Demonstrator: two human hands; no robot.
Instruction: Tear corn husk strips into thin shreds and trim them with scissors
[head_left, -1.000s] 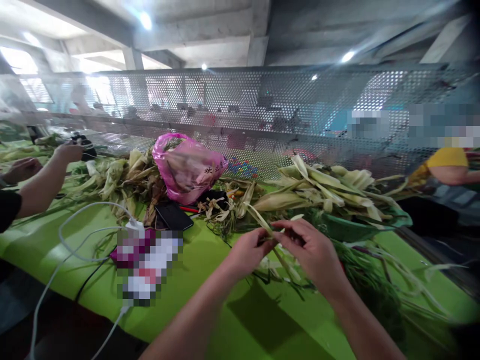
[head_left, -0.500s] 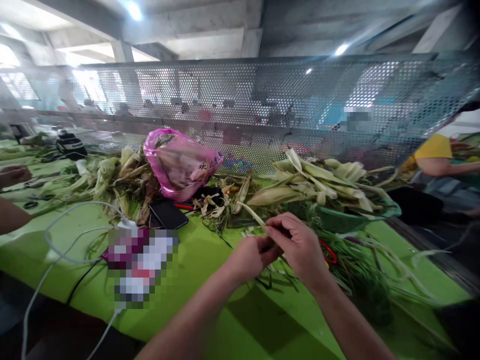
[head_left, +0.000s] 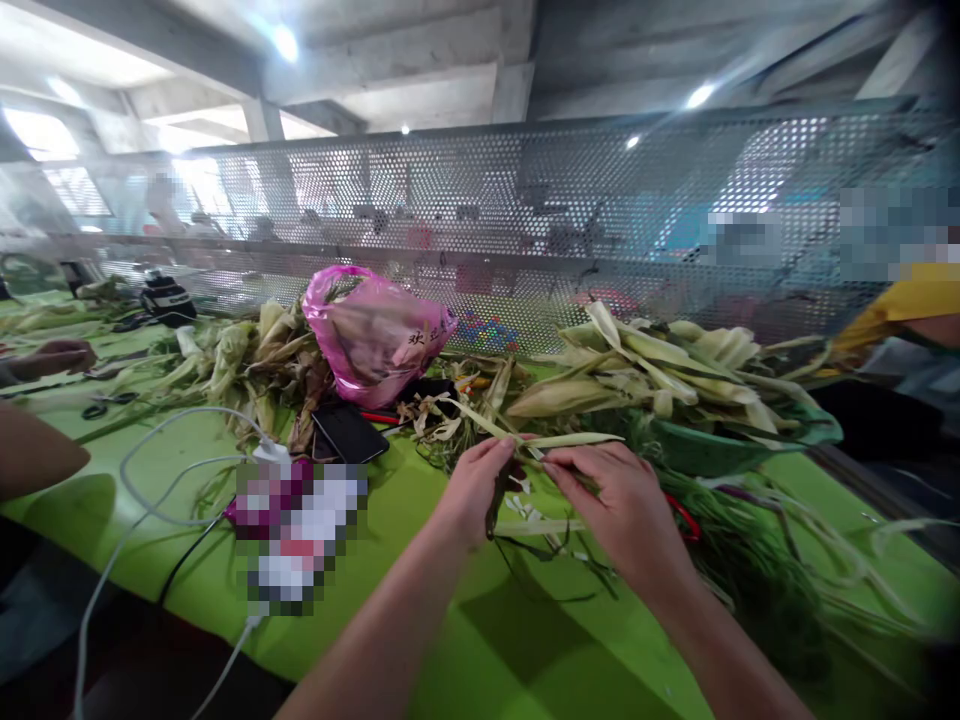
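Observation:
Above the green tabletop, my left hand (head_left: 480, 485) pinches pale strips of corn husk (head_left: 577, 440). One strip points up and to the left past the thumb, and another lies across toward the right. My right hand (head_left: 611, 490) has its thumb and fingers closed on the husk just to the right, a small gap from the left hand. Where the strips meet between the fingers is partly hidden. Below the hands, thin green scraps (head_left: 540, 540) lie on the table. A red handle (head_left: 686, 520) shows beside my right wrist.
Corn husks (head_left: 667, 370) overflow a green basket (head_left: 802, 435); green strands (head_left: 750, 560) lie in front. A pink plastic bag (head_left: 375, 345), more husks (head_left: 240, 360), a dark phone (head_left: 351, 435), cables (head_left: 112, 560) and scissors (head_left: 109, 403) stand left. Another person's hand (head_left: 56, 358) is far left. A perforated screen (head_left: 487, 220) stands behind.
My hands have moved apart, the left slightly left and the right slightly right. A husk strip now shows lying across toward the right. The view has shifted a little.

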